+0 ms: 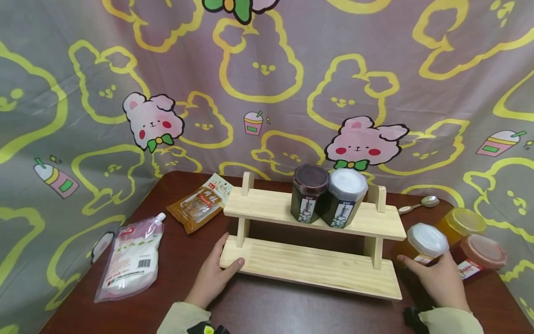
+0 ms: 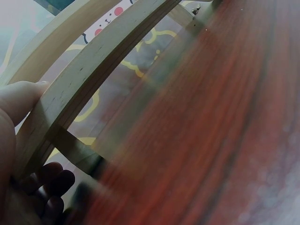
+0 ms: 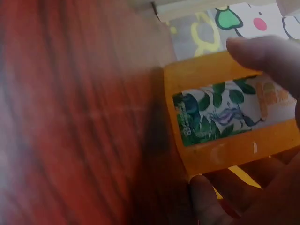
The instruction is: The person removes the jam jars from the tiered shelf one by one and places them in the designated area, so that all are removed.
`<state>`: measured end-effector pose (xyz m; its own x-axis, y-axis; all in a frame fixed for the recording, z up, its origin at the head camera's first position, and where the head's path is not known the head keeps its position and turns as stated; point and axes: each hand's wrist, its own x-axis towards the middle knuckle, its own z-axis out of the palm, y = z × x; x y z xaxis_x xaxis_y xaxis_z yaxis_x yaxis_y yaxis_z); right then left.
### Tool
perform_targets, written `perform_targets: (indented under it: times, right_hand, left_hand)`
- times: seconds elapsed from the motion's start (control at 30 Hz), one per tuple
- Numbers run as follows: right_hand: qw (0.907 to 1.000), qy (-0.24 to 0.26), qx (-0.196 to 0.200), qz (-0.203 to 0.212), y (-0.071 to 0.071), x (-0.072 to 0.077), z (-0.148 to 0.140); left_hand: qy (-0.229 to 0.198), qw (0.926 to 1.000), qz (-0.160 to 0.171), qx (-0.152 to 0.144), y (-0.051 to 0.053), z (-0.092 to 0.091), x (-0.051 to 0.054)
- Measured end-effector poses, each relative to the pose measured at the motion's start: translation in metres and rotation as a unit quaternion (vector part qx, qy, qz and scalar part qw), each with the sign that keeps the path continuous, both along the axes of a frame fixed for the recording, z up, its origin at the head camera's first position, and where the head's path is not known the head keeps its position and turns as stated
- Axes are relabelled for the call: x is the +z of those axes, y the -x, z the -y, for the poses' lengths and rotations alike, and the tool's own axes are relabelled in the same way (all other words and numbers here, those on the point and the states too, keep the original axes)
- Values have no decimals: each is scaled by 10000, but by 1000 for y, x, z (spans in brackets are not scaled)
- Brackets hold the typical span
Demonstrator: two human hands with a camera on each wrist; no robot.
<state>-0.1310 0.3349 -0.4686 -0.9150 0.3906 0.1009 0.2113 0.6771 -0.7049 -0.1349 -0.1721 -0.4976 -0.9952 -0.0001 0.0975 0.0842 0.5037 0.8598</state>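
Note:
A two-tier wooden rack (image 1: 308,269) stands mid-table. My left hand (image 1: 214,273) grips the left end of its lower shelf, thumb on top and fingers round the edge, as the left wrist view also shows. On the upper shelf, a dark-lidded jar (image 1: 308,192) and a white-lidded jar (image 1: 346,197) stand side by side. To the right of the rack, my right hand (image 1: 440,280) holds an orange jar with a white lid (image 1: 427,240). In the right wrist view my thumb and fingers lie on opposite sides of that orange jar (image 3: 220,112), its label facing the camera.
Beyond my right hand stand a yellow-lidded jar (image 1: 463,222) and a red jar (image 1: 479,255). A spoon (image 1: 419,204) lies behind them. At the left are a brown packet (image 1: 200,204) and a white spouted pouch (image 1: 133,257). A patterned curtain (image 1: 267,69) hangs behind the table.

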Motion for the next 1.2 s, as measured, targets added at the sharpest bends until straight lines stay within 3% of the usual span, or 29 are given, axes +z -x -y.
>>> perform_targets:
  times: [0.4,0.77,0.93,1.13,1.2]
  right_hand:
    - [9993,143,-350,-64,-3,15,5]
    - [9869,814,-1379,-210,-8,44,15]
    - [9663,1731,-1747,-766,-10,54,20]
    - [9147,3127,-1767,-1852,-10,61,27]
    - [9047,3285,-1713,-2102,-9,63,29]
  left_hand:
    - [35,10000,22,-11,0,0,2]
    - [40,10000,43,-11,0,0,2]
    - [34,10000,30,-4,-1,0,0]
    - [69,10000,-16,12,-1,0,0]
    - [79,10000,-30,14,-1,0,0]
